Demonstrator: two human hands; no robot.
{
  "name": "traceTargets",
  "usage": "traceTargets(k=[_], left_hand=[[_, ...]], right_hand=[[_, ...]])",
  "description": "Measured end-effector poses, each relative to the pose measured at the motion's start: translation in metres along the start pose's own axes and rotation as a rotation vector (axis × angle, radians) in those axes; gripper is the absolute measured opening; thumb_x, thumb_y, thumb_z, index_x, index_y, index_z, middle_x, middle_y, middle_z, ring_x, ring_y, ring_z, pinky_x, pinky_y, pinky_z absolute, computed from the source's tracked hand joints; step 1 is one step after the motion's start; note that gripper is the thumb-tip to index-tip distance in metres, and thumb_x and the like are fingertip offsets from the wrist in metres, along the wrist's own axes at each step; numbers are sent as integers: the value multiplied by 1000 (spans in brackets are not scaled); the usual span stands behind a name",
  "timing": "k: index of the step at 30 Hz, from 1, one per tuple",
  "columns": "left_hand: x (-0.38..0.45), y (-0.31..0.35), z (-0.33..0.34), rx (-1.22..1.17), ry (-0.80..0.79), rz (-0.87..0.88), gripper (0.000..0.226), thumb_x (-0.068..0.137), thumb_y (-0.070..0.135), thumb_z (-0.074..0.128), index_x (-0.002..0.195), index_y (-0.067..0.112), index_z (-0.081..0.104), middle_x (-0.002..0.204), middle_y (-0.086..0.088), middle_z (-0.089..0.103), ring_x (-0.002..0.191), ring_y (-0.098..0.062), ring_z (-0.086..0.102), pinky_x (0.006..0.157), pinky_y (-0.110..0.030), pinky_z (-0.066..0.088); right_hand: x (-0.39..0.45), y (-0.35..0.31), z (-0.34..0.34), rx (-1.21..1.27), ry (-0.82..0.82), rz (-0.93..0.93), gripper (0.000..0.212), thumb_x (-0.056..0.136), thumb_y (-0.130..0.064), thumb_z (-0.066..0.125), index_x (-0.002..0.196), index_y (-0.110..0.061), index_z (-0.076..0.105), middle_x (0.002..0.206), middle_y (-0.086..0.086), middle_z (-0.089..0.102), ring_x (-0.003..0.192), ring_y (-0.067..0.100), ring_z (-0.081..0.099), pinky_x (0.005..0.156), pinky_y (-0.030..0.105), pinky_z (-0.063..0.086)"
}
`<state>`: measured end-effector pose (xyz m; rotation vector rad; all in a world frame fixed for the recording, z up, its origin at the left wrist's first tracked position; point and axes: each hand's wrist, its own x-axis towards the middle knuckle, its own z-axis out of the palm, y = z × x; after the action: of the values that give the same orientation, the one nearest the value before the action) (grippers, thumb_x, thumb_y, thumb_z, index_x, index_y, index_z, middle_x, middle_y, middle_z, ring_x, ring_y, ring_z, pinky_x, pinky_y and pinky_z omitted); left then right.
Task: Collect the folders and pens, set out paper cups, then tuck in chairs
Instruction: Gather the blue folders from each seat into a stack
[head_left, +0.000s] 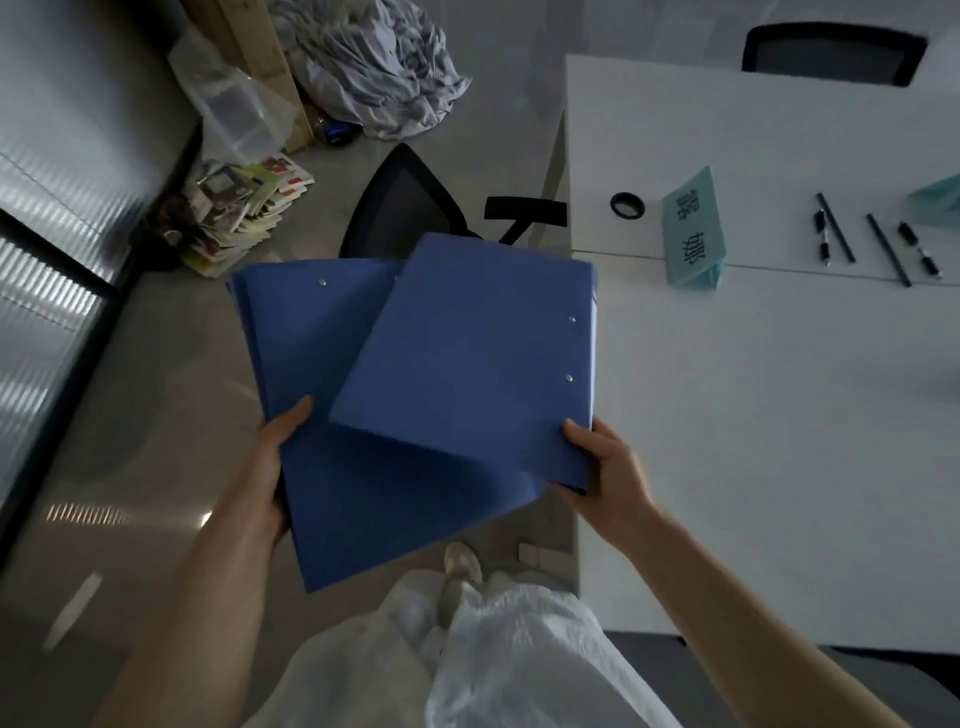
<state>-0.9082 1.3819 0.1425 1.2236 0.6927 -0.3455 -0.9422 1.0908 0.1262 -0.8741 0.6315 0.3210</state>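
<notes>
Folders, flat blue plastic rectangles with small metal rivets, are held beside the white table (779, 389): the upper folder (467, 353), pinched at a corner by the right grip (605, 467), leans long-axis away rightward over a lower stack (384, 499), perhaps several, gripped by the left grip (270, 467), its fingers hidden beneath.

You see matt blue plastic on the folders (462, 343), dotted with small shiny metal rivets (571, 319). The tabletop (753, 415) beside you looks smooth, matt white laminate. The floor (156, 441) is glossy and throws back light. Your chair (402, 213) back is black mesh cloth. Crumpled cloth (374, 67) lies heaped behind it.
</notes>
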Motion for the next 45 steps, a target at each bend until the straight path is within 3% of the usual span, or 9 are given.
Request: traceTargets(k=[3, 10, 14, 17, 22, 30, 33, 41, 45], left_hand=[[-1, 7, -7, -5, -2, -8, 31, 90, 39, 58, 113, 20, 67, 102, -2, 76, 85, -19, 74, 74, -38, 52], [8, 25, -36, -8, 3, -28, 30, 92, 44, 55, 112, 24, 64, 99, 3, 76, 87, -16, 74, 75, -37, 51], [28, 44, -61, 26, 12, -47, 24, 92, 41, 55, 108, 26, 65, 95, 5, 77, 86, -16, 74, 75, -39, 51], [53, 72, -82, 62, 10, -70, 16, 93, 35, 56, 101, 26, 66, 91, 5, 77, 81, -15, 71, 74, -37, 51], [100, 122, -119, 117, -54, -71, 16, 93, 26, 55, 102, 20, 66, 89, -1, 75, 84, -22, 68, 71, -39, 51], [165, 192, -155, 228, -147, -76, 18, 89, 26, 62, 105, 22, 66, 98, -4, 74, 84, -22, 70, 67, -34, 53], [193, 220, -156, 268, -193, -95, 17, 89, 29, 61, 104, 21, 67, 101, -6, 73, 82, -21, 71, 66, -34, 55], [295, 289, -114, 383, -296, -128, 23, 90, 40, 58, 105, 24, 67, 95, -2, 77, 85, -21, 72, 72, -38, 53], [355, 329, -76, 455, -286, -136, 25, 91, 41, 54, 107, 25, 67, 100, -6, 74, 91, -26, 69, 78, -41, 54]], right_hand=[[17, -19, 5, -360, -139, -38, 39, 85, -8, 60, 123, -6, 56, 117, 10, 69, 102, 27, 67, 78, 34, 57], [56, -27, 51, -829, -284, 49, 39, 92, -6, 58, 129, -3, 47, 120, 8, 62, 98, 17, 65, 80, 23, 56], [77, -10, 80, -1034, -305, 107, 60, 84, -30, 68, 136, -19, 41, 137, 5, 49, 121, 22, 53, 101, 41, 47], [89, 5, 106, -992, -327, 200, 58, 93, -18, 59, 143, -31, 33, 136, -8, 51, 123, 14, 50, 102, 36, 44], [123, 31, 166, -679, -136, 197, 74, 81, -50, 64, 145, -42, 28, 135, -7, 56, 118, 20, 59, 104, 45, 44], [161, 74, 253, -258, 90, 208, 41, 90, -44, 58, 118, -16, 66, 115, 4, 71, 103, 19, 68, 84, 32, 54], [178, 76, 273, -184, 163, 226, 47, 83, -51, 64, 114, -16, 69, 110, 4, 73, 104, 23, 68, 92, 38, 51], [267, 34, 312, -79, 220, 122, 35, 85, -47, 62, 102, -18, 73, 97, 3, 76, 83, 17, 73, 73, 32, 53], [322, -2, 332, -53, 222, -16, 40, 86, -41, 65, 118, -16, 64, 105, 5, 74, 93, 23, 72, 77, 36, 56]])
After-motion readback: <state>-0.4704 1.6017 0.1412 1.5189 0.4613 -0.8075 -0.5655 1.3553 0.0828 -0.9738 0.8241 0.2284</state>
